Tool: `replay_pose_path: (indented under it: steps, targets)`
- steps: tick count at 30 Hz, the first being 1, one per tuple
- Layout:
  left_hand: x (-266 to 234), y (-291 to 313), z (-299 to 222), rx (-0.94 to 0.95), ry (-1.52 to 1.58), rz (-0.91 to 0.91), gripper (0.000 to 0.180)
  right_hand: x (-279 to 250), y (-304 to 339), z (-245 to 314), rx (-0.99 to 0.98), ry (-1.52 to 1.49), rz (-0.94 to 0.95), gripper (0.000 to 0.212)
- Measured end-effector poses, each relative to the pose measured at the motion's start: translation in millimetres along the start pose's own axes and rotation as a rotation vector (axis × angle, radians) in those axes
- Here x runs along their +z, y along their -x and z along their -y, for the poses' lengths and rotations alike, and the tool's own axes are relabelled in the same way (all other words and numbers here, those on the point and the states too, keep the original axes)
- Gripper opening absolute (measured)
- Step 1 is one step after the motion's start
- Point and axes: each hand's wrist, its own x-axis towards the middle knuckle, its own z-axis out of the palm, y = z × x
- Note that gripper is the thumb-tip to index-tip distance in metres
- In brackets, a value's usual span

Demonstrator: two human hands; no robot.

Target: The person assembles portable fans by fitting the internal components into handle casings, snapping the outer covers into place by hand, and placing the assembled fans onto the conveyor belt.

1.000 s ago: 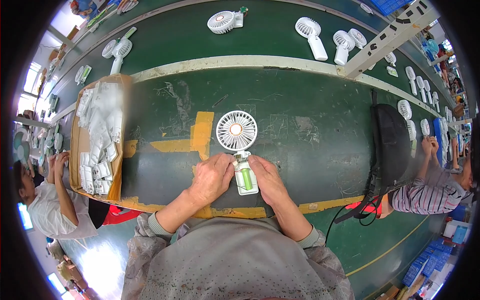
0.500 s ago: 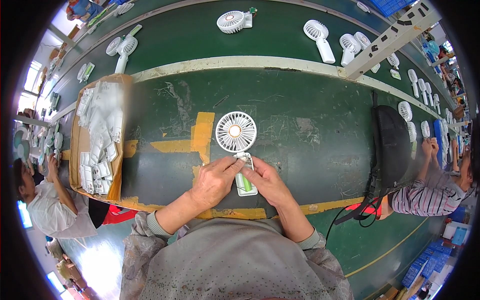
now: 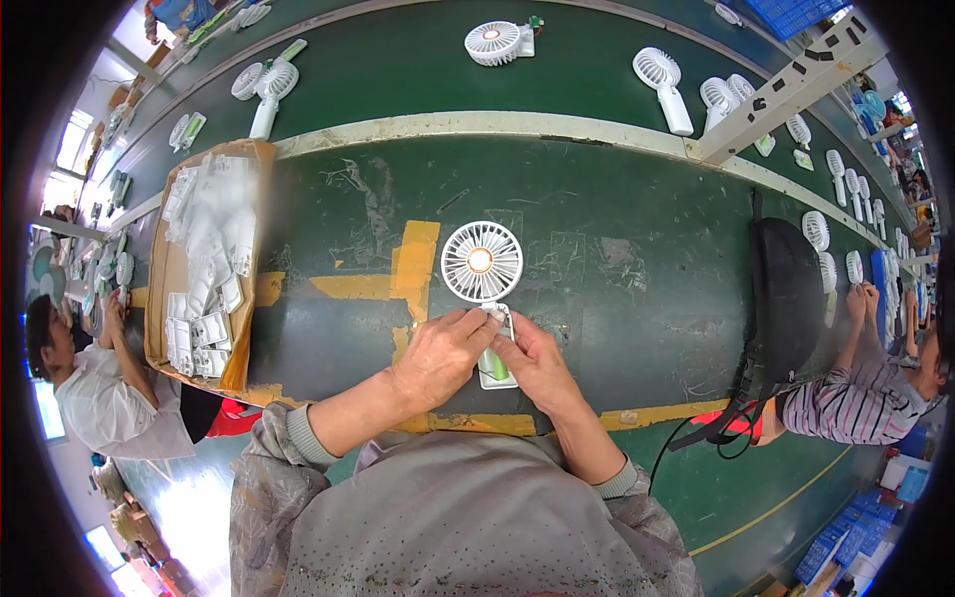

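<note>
A white handheld fan [image 3: 481, 261] lies face up on the green bench before me, its round grille pointing away. Its handle is uncovered and shows a green battery [image 3: 494, 365] inside. My left hand [image 3: 443, 356] lies over the handle's upper left, fingers pinched near the neck. From the other side my right hand [image 3: 537, 363] grips the handle, thumb laid across the battery. The fingertips of both hands meet just below the fan head. Whatever small part lies between them is hidden.
At the left stands a cardboard box [image 3: 253, 298] of white plastic pieces and clear bags. A black bag [image 3: 786, 298] rests at the right. Beyond a pale rail [image 3: 428, 125], several fans lie on a green belt. A metal post [image 3: 786, 85] rises at the far right. People sit on both sides.
Belt, bench and fan all appear slightly further right in the picture. My left fingers have shifted a little at the handle's neck; both hands stay on the fan.
</note>
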Motion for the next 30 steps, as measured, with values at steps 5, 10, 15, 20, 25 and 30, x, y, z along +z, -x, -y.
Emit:
replay_pose_path:
  steps: [5, 10, 15, 20, 25, 30]
  targets:
    - [-3.0, -0.7, 4.3, -0.070, 0.146, -0.042, 0.034, -3.6, -2.6, 15.4, 0.111, -0.170, 0.049, 0.028]
    - [-7.2, 13.4, 21.2, -0.078, 0.278, -0.197, 0.032, -3.0, -8.3, 14.2, 0.241, -0.275, -0.005, 0.030]
    - [0.5, 23.3, 27.5, 0.127, 0.126, -0.293, 0.024, -3.8, -8.0, 10.8, 0.240, -0.308, -0.019, 0.029]
    - [6.9, 21.6, 11.8, 0.074, 0.118, -0.294, 0.021, 1.6, -3.3, 3.1, 0.168, -0.265, -0.111, 0.027]
    - [15.9, 17.8, -5.6, -0.083, 0.136, -0.368, 0.019, 17.6, -2.8, 12.5, 0.148, -0.347, -0.204, 0.026]
    - [16.1, 20.4, -8.7, -0.252, 0.180, -0.328, 0.018, 25.7, -7.1, 0.1, 0.087, -0.313, -0.270, 0.024]
